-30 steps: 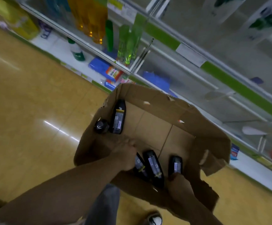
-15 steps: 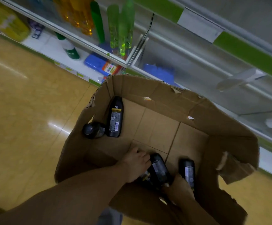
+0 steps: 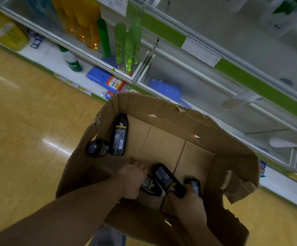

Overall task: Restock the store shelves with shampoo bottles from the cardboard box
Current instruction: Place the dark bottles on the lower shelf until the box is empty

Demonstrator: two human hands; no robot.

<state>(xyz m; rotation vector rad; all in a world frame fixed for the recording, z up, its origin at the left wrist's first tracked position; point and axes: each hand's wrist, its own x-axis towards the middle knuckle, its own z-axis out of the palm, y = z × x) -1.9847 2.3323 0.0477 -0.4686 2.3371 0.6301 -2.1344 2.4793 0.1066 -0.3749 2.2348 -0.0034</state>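
An open cardboard box (image 3: 236, 150) stands on the floor by the store shelves (image 3: 193, 71). Two black shampoo bottles lie at its far left: one flat (image 3: 119, 134), one end-on (image 3: 96, 148). My left hand (image 3: 131, 180) reaches into the near side and grips a black bottle with a yellow band (image 3: 150, 188), mostly hidden under the fingers. My right hand (image 3: 188, 203) grips the lower end of a tilted black bottle (image 3: 167, 177). A third bottle (image 3: 194, 184) shows just behind that hand; I cannot tell whether it is held too.
The shelves hold green bottles (image 3: 126, 43), orange bottles (image 3: 83, 22), a white and green bottle (image 3: 72, 60) and blue packs (image 3: 101, 77). The shelf section right of the divider holds little. Yellow floor (image 3: 25, 121) spreads to the left. The box's right wall is torn.
The middle bottle has tipped up and now ends in my right hand. My left hand has stayed on the left bottle. The view has shifted slightly.
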